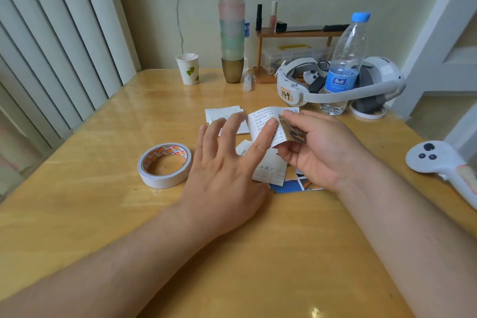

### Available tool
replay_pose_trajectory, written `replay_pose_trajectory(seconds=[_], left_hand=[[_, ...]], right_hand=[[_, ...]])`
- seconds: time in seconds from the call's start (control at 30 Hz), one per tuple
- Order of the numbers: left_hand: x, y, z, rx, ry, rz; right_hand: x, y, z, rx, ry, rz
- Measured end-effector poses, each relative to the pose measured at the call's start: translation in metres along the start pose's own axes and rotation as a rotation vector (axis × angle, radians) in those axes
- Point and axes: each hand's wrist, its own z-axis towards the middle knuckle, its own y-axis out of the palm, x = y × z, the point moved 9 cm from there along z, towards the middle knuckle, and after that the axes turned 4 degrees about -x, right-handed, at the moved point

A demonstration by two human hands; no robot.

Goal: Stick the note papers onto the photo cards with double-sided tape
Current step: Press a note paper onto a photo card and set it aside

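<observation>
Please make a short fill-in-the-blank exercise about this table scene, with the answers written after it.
1. The right hand holds a photo card with a ____ paper on it.
2. The left hand presses it with its ____ finger.
3. The tape roll lies to the ____ of the left hand.
4. The water bottle has a ____ cap.

Answers: note; index; left; blue

Water bottle [346, 64], headset [335, 85], paper cup [189, 70]

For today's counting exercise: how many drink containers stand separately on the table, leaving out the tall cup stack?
2. A paper cup with a leaf print stands at the far edge, and a clear water bottle stands far right, inside the white headset. None seems hidden.
</observation>
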Motion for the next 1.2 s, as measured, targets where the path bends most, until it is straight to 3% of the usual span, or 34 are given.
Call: replay_pose_trajectory(seconds=[0.37,1.2], left_hand=[[-0.003,-0.002,-0.001,0.049,0.006,-0.152],[-0.002,0.009,0.0,-0.03,0.064,-0.49]], right_hand=[[0.01,0.015,-0.005,-0.127,0.119,0.212],[0.023,0.025,-0.01,-0.14,0.167,0.222]])
